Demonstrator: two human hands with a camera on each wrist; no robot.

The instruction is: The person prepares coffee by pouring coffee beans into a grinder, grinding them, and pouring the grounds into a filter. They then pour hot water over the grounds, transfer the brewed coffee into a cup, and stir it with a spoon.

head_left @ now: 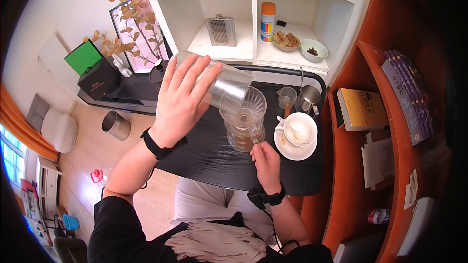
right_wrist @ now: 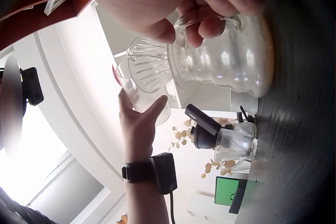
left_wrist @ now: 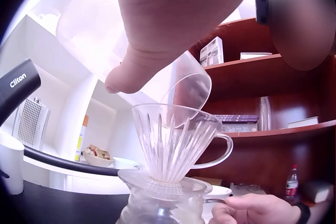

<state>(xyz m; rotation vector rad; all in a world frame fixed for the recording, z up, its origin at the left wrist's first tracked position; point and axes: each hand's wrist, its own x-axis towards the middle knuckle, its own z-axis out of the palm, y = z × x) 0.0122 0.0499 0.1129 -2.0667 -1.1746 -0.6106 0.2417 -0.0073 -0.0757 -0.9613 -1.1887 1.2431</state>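
Observation:
My left hand (head_left: 187, 95) holds a clear cylindrical container (head_left: 229, 85), tilted with its mouth down to the right. Its rim overlaps the top of a clear ribbed coffee dripper (left_wrist: 176, 140) in the left wrist view. The dripper sits upright on a glass coffee server (right_wrist: 226, 61) with wavy sides, which stands on the black table. Brownish colour shows low in the server. My right hand (head_left: 266, 165) grips the server's handle, with thumb and fingers curled around it.
Right of the server, a white cup (head_left: 304, 136) with a spoon stands on a saucer (head_left: 295, 154). Behind it are a small glass pitcher (head_left: 287, 96) and a metal pitcher (head_left: 310, 98). A white shelf (head_left: 207, 51) rises behind the table (head_left: 195, 158); a wooden bookcase (head_left: 351, 156) stands on the right.

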